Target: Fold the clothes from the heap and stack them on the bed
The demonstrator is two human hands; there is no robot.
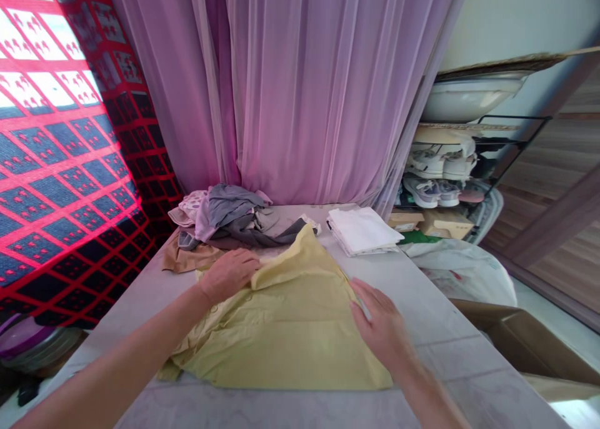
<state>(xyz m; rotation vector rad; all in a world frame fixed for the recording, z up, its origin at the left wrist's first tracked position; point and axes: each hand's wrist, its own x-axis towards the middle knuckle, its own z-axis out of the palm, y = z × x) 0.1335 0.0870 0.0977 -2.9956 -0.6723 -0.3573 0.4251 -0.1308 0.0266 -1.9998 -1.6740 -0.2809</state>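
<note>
A yellow button-up shirt [300,335] lies partly folded on the pale tabletop, its far part rising to a peak. Buttons and wrinkled cloth show along its left side. My left hand [229,274] is at the shirt's far left edge, its fingers together and curled onto the fabric near the turned fold; the fingertips are partly hidden. At the right slanting edge, my right hand [379,316] touches the cloth with its fingers stretched out and the thumb apart.
Behind the shirt, a heap of crumpled clothes [229,210] sits at the left and a folded white cloth stack [363,230] at the right. Purple curtains [304,91] hang at the table's back. A shoe rack [510,142] and an open cardboard box [529,338] stand to the right.
</note>
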